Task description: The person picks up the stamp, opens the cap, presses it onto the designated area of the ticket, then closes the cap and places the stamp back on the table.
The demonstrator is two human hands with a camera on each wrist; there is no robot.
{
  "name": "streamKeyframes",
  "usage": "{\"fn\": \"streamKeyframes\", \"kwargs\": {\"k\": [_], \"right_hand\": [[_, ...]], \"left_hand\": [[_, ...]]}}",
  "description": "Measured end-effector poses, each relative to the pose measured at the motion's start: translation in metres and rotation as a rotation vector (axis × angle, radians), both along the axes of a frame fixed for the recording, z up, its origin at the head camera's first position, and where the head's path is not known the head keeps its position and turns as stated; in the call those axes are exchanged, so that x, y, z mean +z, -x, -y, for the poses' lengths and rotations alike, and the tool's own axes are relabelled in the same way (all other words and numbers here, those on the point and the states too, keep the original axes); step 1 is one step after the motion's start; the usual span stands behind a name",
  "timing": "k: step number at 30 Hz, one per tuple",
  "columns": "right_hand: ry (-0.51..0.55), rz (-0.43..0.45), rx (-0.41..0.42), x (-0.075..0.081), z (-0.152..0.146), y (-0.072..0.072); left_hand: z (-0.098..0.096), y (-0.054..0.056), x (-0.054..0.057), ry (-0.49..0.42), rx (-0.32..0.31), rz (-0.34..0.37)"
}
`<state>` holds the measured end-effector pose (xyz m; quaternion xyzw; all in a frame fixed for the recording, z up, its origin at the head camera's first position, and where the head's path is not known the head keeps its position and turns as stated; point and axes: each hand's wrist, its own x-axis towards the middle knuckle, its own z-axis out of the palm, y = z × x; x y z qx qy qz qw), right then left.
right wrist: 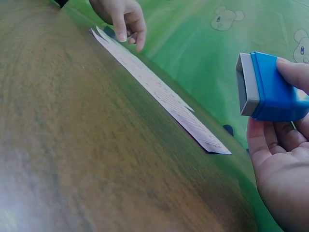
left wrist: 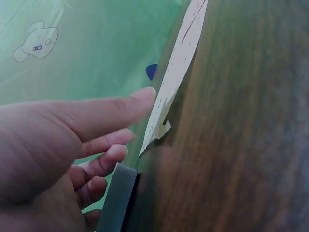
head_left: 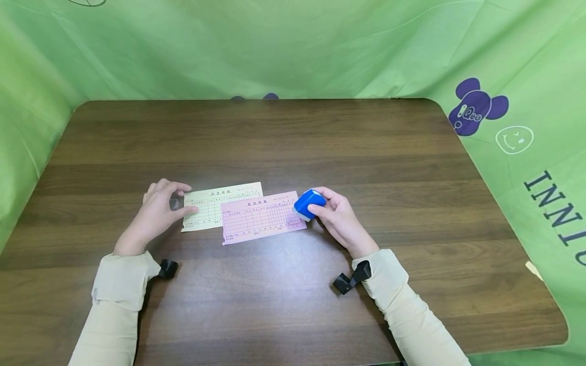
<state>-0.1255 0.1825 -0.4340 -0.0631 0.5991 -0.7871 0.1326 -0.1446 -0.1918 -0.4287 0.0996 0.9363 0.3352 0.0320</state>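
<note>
My right hand (head_left: 336, 216) pinches a blue stamp (head_left: 310, 205) between thumb and fingers, at the right end of a pink receipt slip (head_left: 261, 218). In the right wrist view the stamp (right wrist: 277, 87) is tilted sideways, its pale rectangular end facing the slips. The pink slip overlaps a pale yellow slip (head_left: 206, 211); both carry printed grids. My left hand (head_left: 157, 213) is at the yellow slip's left edge, thumb and index finger spread apart, thumb tip over the paper. A small grey block (left wrist: 118, 195) is close beside its fingers, partly hidden by the hand in the head view.
The slips lie on a brown wood-grain table (head_left: 293, 142) with rounded corners. Green printed cloth (head_left: 293, 51) hangs behind it and along both sides. Black wrist straps (head_left: 351, 278) are on both cream sleeves. A small pale piece (head_left: 534, 270) lies at the table's right edge.
</note>
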Motion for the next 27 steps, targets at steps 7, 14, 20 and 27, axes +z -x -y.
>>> {"fn": "streamKeyframes", "kwargs": {"k": [7, 14, 20, 27], "right_hand": [[0.008, -0.011, -0.001, -0.0031, -0.0005, 0.0011], [0.008, -0.011, -0.001, -0.0043, -0.0007, 0.0013], [-0.011, -0.002, 0.003, -0.0037, -0.0009, 0.0008], [-0.039, -0.003, 0.003, -0.003, 0.0001, 0.0002]], "left_hand": [[0.0026, 0.0001, 0.0004, 0.113, 0.012, -0.001], [0.0038, 0.0016, 0.0006, 0.157, 0.021, 0.012], [0.0031, 0.0027, -0.0004, 0.186, 0.034, 0.019], [0.0028, 0.0016, -0.0012, 0.169, 0.039, 0.043]]}}
